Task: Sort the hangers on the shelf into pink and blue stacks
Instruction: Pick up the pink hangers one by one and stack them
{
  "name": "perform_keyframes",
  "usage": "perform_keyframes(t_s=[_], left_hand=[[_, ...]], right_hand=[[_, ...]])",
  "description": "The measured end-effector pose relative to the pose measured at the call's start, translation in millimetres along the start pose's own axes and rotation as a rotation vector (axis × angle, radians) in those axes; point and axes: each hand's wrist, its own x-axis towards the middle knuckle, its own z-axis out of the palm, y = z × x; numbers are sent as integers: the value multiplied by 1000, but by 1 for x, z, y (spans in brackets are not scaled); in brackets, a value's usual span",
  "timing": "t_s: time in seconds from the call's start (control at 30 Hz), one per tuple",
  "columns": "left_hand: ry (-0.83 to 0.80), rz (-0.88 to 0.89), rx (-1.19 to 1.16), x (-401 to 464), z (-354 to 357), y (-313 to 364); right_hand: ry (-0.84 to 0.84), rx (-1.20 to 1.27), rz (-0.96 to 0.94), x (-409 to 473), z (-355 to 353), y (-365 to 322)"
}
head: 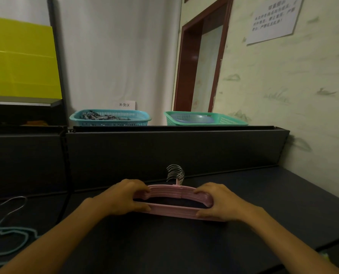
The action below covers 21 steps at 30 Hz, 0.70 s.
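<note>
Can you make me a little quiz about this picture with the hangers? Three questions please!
1. True or false: both hands are holding the pink hangers.
2. Which basket has the grey clips in it? A) the blue basket B) the green basket
3. Fill in: the blue hangers lie on the shelf to the person's ____ side.

Key:
1. True. The left hand and the right hand each grip one end of the pink stack, which lies on the shelf with its metal hooks pointing away.
2. A. The green basket holds something pale and roundish instead.
3. Left.
</note>
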Motion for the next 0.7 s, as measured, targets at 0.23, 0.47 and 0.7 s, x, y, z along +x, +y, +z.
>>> perform_keyframes(t_s=[0.23,0.47,0.7], left_hand=[[-63,7,154,10,-8,6],[-85,5,167,17,-7,12],[-107,-33,249,23,-8,19]], right_hand=[[-5,-67,60,-11,-12,9],[-84,-123,94,-5,-10,4],[-112,-152,110,1,-13,4]])
